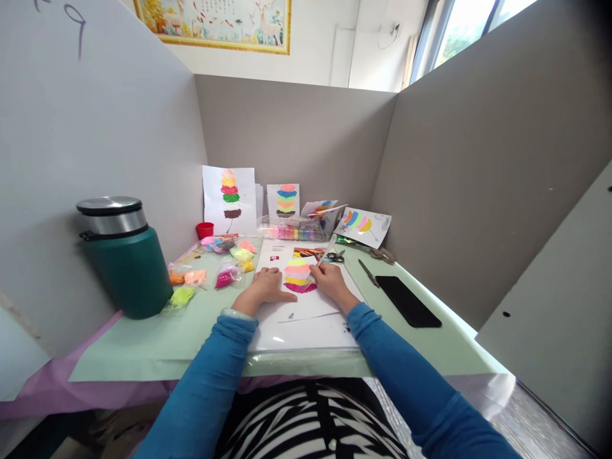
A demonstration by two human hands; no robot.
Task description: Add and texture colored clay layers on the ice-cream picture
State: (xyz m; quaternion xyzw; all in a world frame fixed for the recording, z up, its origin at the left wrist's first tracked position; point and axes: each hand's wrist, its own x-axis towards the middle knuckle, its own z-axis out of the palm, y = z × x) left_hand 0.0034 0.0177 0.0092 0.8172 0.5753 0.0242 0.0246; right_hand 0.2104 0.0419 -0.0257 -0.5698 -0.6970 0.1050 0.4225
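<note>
My right hand (333, 282) grips a pale plastic fork (328, 247), its tines down on the colored clay layers (299, 268) pressed onto a sheet of white paper (275, 311). Those layers run from yellow at the top through peach and yellow to magenta at the bottom. On the sheet's left side rests my left hand (266, 286), fingers stretched out and thumb pointing toward the magenta layer; it holds nothing. Several small bags of soft clay (226, 275) lie left of that hand. Black scissors (336, 257) are just beyond my right hand.
A green bottle (127, 268) stands at the left. A black phone (406, 301) and a knife-like tool (368, 273) lie at the right. Finished clay pictures (210, 197), a red cup (205, 230) and a clear pack of colors (296, 229) line the back. Grey partitions (296, 127) enclose the table.
</note>
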